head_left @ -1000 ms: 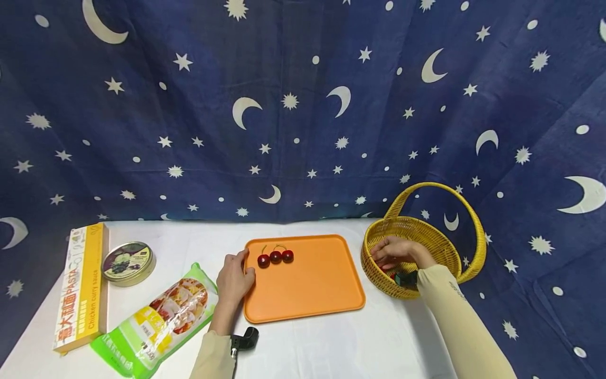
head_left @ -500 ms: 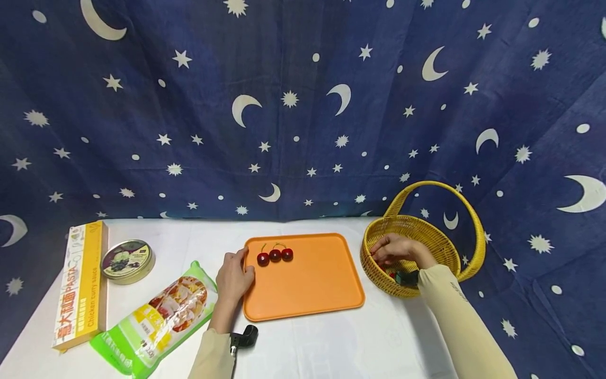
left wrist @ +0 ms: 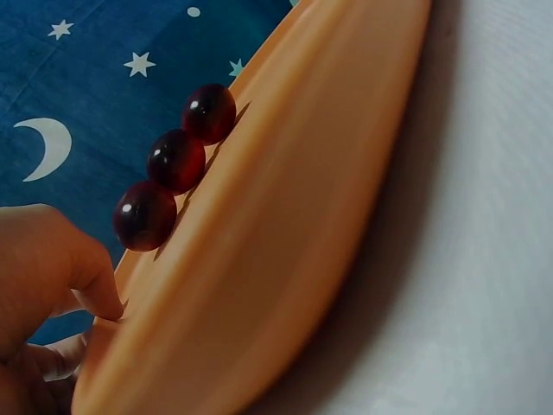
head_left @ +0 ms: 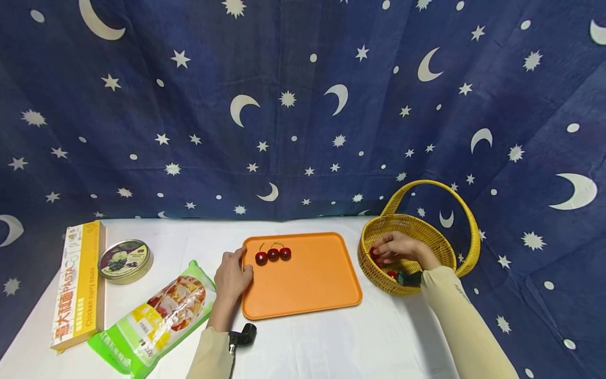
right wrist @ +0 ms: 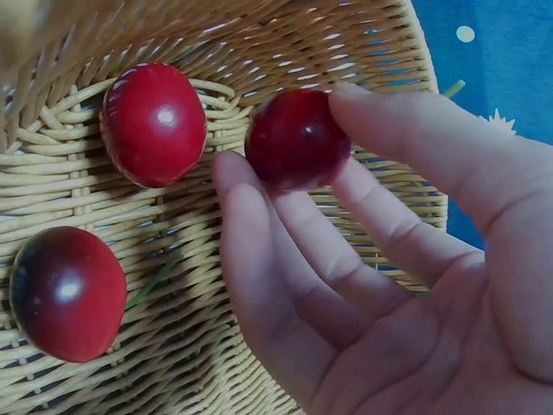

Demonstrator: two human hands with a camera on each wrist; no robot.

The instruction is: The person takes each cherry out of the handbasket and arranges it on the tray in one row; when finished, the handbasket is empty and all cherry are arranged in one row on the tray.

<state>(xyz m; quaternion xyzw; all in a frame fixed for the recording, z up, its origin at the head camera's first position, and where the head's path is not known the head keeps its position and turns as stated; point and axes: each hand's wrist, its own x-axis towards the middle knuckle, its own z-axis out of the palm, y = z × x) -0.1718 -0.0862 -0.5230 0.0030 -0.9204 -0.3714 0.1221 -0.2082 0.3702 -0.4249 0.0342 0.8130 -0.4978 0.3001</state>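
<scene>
My right hand point(head_left: 400, 247) is inside the yellow wicker basket point(head_left: 447, 247) at the right. In the right wrist view its thumb and fingers pinch a dark red cherry point(right wrist: 298, 138). Two more cherries, a bright red one point(right wrist: 155, 125) and a darker one point(right wrist: 69, 294), lie in the basket. At the left edge of the orange tray point(head_left: 307, 289), my left hand point(head_left: 232, 279) grips the rim, thumb on the inner side. Several cherries in a row point(head_left: 273, 255), stems up, sit at the tray's far left; the left wrist view shows these cherries point(left wrist: 176, 162) beyond the rim.
Left of the tray lie a green food bag point(head_left: 165, 316), a round tin point(head_left: 125, 261) and a yellow-and-white pasta box point(head_left: 80, 284). A white cloth point(head_left: 322, 342) covers the table. Behind it hangs a blue star-and-moon curtain point(head_left: 284, 131). The basket's tall handle point(head_left: 466, 210) arches up.
My right hand has lifted slightly within the basket, and a cherry now shows at its fingertips. The left hand stays on the tray rim. The head view has shifted slightly.
</scene>
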